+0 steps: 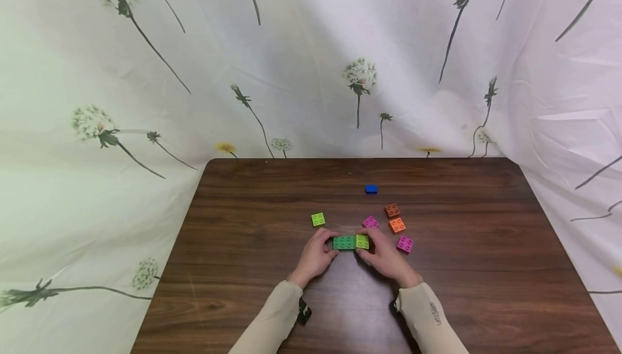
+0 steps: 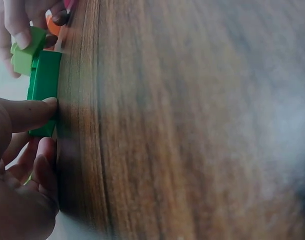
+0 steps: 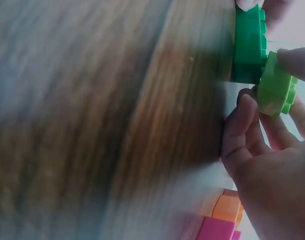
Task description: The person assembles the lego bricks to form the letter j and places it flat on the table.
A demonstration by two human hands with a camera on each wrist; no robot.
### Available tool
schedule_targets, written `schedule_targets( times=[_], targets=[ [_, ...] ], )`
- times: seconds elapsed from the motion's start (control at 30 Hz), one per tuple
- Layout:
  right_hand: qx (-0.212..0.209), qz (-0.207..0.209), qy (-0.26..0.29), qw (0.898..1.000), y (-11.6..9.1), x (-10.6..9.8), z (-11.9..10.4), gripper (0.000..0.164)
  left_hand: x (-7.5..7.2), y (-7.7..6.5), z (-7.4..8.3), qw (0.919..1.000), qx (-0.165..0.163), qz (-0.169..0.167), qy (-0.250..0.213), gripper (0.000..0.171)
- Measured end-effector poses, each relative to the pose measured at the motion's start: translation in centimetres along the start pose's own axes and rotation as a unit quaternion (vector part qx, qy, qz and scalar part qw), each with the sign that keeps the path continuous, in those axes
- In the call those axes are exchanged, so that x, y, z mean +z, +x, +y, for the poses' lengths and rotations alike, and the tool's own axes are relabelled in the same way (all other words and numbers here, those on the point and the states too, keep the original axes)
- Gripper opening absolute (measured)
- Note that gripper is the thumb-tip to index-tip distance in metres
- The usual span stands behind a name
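Observation:
A long dark green brick (image 1: 343, 243) with studs on top lies on the table, its left end held by my left hand (image 1: 313, 258). In the left wrist view the thumb (image 2: 35, 112) presses on the side of the green brick (image 2: 46, 80). My right hand (image 1: 386, 257) pinches a small lime brick (image 1: 362, 241) between thumb and fingers. That lime brick (image 3: 275, 85) sits higher than the table, slightly tilted, its lower edge at the studs of the green brick's right end (image 3: 248, 47). Fingers of the right hand extend below it.
Behind the hands stands another lime brick (image 1: 318, 219). Near the right hand are two magenta bricks (image 1: 370, 222), an orange brick (image 1: 397, 225) and a brown brick (image 1: 392, 210). A blue brick (image 1: 371, 189) lies farther back. Floral cloth (image 1: 301, 73) hangs around the wooden table (image 1: 233, 267).

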State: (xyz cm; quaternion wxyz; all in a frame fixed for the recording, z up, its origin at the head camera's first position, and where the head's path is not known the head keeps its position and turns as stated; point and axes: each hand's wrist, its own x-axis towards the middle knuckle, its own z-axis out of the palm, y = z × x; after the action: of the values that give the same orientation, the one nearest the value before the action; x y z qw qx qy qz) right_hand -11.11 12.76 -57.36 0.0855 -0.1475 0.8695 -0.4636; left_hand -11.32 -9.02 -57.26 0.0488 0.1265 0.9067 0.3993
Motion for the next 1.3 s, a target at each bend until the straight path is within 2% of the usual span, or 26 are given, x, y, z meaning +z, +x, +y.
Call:
schedule_targets(
  times=[0.27,0.67,0.93,1.3],
  targets=[
    [-0.002,-0.012,-0.026,1.0,0.4,-0.1,-0.6,0.04,0.0,0.0,0.0,1.0,0.001,0.003,0.001,0.037],
    [-0.016,-0.034,-0.099,0.994,1.1,-0.2,-1.4,0.042,0.0,0.1,0.0,1.0,-0.002,-0.002,0.004,0.035],
    [0.002,-0.031,-0.093,0.995,0.9,0.1,-1.3,0.043,0.1,0.0,0.0,1.0,0.007,-0.004,-0.005,0.035],
    [-0.009,-0.022,-0.087,0.996,0.8,0.2,-0.9,0.043,0.3,0.0,-0.1,0.9998,0.015,0.007,-0.003,0.036]
  ],
)
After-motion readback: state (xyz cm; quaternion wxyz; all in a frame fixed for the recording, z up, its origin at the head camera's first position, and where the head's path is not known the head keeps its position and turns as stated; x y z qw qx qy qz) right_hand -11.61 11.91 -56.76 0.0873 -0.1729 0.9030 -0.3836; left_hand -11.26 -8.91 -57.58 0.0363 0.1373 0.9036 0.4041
